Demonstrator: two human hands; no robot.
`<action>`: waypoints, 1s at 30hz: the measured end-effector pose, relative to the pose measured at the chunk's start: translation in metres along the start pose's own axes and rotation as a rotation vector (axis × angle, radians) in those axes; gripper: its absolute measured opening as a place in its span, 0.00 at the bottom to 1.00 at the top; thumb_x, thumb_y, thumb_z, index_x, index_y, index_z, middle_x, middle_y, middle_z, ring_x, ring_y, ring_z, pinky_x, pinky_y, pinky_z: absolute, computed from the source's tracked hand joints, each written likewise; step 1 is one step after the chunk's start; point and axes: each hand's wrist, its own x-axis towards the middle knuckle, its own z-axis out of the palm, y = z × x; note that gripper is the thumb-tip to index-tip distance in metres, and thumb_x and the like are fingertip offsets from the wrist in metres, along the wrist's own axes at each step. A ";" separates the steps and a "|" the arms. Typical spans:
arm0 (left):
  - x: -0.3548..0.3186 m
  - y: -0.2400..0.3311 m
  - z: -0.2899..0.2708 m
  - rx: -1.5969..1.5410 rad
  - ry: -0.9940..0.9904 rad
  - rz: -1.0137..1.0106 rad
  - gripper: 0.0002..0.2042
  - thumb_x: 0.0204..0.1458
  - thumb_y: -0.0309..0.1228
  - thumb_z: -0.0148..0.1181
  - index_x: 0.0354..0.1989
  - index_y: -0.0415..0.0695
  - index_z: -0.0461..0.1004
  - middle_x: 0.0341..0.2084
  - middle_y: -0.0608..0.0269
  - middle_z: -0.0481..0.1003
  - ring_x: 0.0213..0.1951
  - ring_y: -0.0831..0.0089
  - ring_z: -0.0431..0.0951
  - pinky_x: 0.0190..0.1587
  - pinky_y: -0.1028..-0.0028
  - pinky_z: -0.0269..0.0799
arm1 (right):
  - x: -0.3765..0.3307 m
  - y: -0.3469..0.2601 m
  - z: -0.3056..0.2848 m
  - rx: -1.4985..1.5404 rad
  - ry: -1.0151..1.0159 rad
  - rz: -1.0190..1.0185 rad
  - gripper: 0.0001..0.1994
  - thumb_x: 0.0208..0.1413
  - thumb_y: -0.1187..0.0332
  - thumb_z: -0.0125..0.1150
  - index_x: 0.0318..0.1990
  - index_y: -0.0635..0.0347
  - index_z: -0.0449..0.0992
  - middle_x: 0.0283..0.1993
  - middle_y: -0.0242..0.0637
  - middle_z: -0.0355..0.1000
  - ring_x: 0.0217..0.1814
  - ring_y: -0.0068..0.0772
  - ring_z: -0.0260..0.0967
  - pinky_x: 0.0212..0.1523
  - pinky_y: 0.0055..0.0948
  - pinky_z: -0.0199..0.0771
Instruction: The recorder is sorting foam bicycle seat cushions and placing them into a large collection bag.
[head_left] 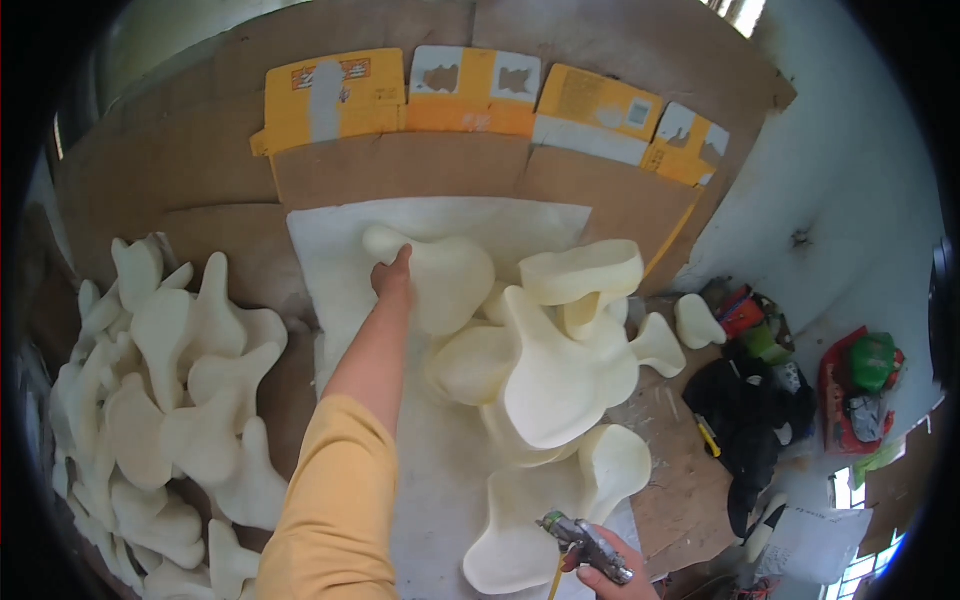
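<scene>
Your left hand was stretched out over the white sheet spread on the cardboard, its fingers closed on the edge of a cream foam piece lying at the far end of that sheet. Your yellow sleeve ran back from it along the sheet's left side.

Your right hand sat at the sheet's near right corner, wrapped around the grip of a metal spray gun, its nozzle pointing left toward the foam. A thin yellow hose dropped from the gun.

More cream foam shapes were stacked loosely across the right half of the sheet, touching and overlapping one another and the piece you gripped. One small foam piece lay just off the sheet's right edge on the cardboard.

Left of the sheet, well apart from it, a large pile of similar foam shapes covered the floor. Beyond the sheet's far end, flattened yellow cartons lay in a row. To the right of the sheet lay a black cloth and a red bag.
</scene>
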 end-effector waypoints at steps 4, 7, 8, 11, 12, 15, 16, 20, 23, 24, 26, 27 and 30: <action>-0.020 -0.025 -0.090 -0.344 -0.336 0.005 0.19 0.47 0.42 0.57 0.43 0.43 0.71 0.45 0.58 0.73 0.47 0.65 0.72 0.49 0.62 0.67 | 0.011 0.004 -0.011 -0.132 -0.113 0.042 0.31 0.52 0.62 0.61 0.61 0.62 0.59 0.51 0.43 0.67 0.49 0.33 0.67 0.49 0.33 0.69; -0.071 -0.051 -0.194 -0.403 -0.573 -0.177 0.19 0.50 0.43 0.52 0.47 0.47 0.69 0.46 0.59 0.72 0.48 0.66 0.71 0.49 0.62 0.65 | 0.019 0.006 -0.003 0.011 -0.240 -0.100 0.30 0.49 0.71 0.60 0.60 0.68 0.58 0.41 0.42 0.72 0.44 0.30 0.70 0.47 0.30 0.68; -0.083 -0.066 -0.237 -0.277 -0.554 -0.315 0.22 0.50 0.43 0.52 0.52 0.47 0.66 0.49 0.59 0.70 0.48 0.65 0.72 0.49 0.61 0.66 | 0.021 0.004 -0.001 0.002 -0.293 -0.122 0.31 0.49 0.71 0.60 0.61 0.68 0.58 0.41 0.43 0.72 0.43 0.31 0.70 0.46 0.30 0.68; -0.152 -0.088 -0.281 -0.001 -0.502 -0.670 0.32 0.52 0.49 0.52 0.63 0.51 0.54 0.55 0.57 0.64 0.47 0.59 0.72 0.47 0.57 0.67 | 0.022 0.001 0.006 0.024 -0.338 -0.161 0.27 0.49 0.76 0.61 0.58 0.64 0.61 0.39 0.37 0.71 0.42 0.25 0.68 0.45 0.26 0.69; -0.167 -0.095 -0.295 -0.002 -0.482 -0.672 0.32 0.52 0.49 0.52 0.63 0.51 0.54 0.55 0.57 0.64 0.47 0.59 0.72 0.47 0.57 0.67 | 0.021 0.000 0.011 0.029 -0.356 -0.154 0.27 0.49 0.76 0.61 0.58 0.64 0.61 0.39 0.37 0.71 0.42 0.25 0.68 0.45 0.26 0.69; -0.199 -0.118 -0.312 0.207 -0.433 -0.521 0.40 0.50 0.59 0.51 0.67 0.56 0.43 0.59 0.53 0.58 0.46 0.55 0.72 0.44 0.54 0.70 | 0.005 -0.003 0.017 -0.011 -0.388 -0.179 0.28 0.48 0.78 0.60 0.59 0.64 0.61 0.39 0.37 0.71 0.42 0.26 0.69 0.45 0.27 0.69; -0.198 -0.122 -0.306 0.134 -0.281 -0.547 0.42 0.49 0.59 0.52 0.67 0.55 0.43 0.58 0.52 0.59 0.46 0.55 0.72 0.43 0.54 0.71 | -0.004 -0.004 0.017 -0.015 -0.396 -0.178 0.28 0.48 0.78 0.60 0.59 0.64 0.61 0.39 0.37 0.71 0.42 0.26 0.69 0.45 0.27 0.69; -0.175 -0.128 -0.266 -0.042 -0.074 -0.617 0.41 0.48 0.54 0.58 0.66 0.51 0.45 0.54 0.50 0.63 0.43 0.57 0.73 0.37 0.56 0.74 | -0.036 -0.008 0.012 -0.064 -0.349 -0.172 0.29 0.48 0.78 0.60 0.60 0.63 0.60 0.39 0.38 0.72 0.42 0.27 0.69 0.45 0.27 0.69; -0.150 -0.150 -0.246 0.091 -0.158 -0.394 0.33 0.48 0.41 0.60 0.62 0.49 0.53 0.49 0.53 0.67 0.41 0.58 0.74 0.30 0.58 0.76 | -0.058 -0.009 0.011 -0.097 -0.335 -0.177 0.29 0.48 0.78 0.61 0.60 0.63 0.60 0.39 0.38 0.72 0.42 0.28 0.69 0.45 0.28 0.69; -0.148 -0.156 -0.241 0.081 -0.170 -0.397 0.33 0.48 0.41 0.60 0.62 0.49 0.53 0.49 0.53 0.67 0.41 0.58 0.74 0.30 0.58 0.76 | -0.067 -0.009 0.010 -0.096 -0.320 -0.191 0.29 0.48 0.77 0.61 0.60 0.64 0.60 0.39 0.39 0.72 0.42 0.28 0.69 0.45 0.28 0.69; -0.148 -0.162 -0.237 0.031 0.070 -0.267 0.25 0.51 0.30 0.56 0.58 0.50 0.59 0.44 0.54 0.70 0.39 0.60 0.75 0.31 0.59 0.77 | -0.085 -0.012 0.005 -0.103 -0.300 -0.208 0.29 0.48 0.77 0.61 0.60 0.64 0.60 0.39 0.39 0.72 0.43 0.28 0.70 0.45 0.29 0.69; -0.162 -0.155 -0.230 0.035 0.051 -0.276 0.25 0.51 0.30 0.56 0.58 0.50 0.59 0.44 0.54 0.70 0.39 0.60 0.75 0.31 0.59 0.77 | -0.089 -0.012 -0.001 -0.103 -0.268 -0.214 0.29 0.48 0.77 0.61 0.60 0.64 0.60 0.39 0.39 0.72 0.42 0.28 0.70 0.45 0.29 0.70; -0.199 -0.141 -0.246 0.311 0.030 0.005 0.22 0.47 0.26 0.55 0.54 0.46 0.65 0.41 0.54 0.70 0.37 0.64 0.74 0.30 0.64 0.73 | -0.097 -0.009 -0.016 -0.076 -0.215 -0.201 0.29 0.48 0.77 0.62 0.59 0.65 0.60 0.39 0.39 0.72 0.41 0.27 0.70 0.43 0.27 0.70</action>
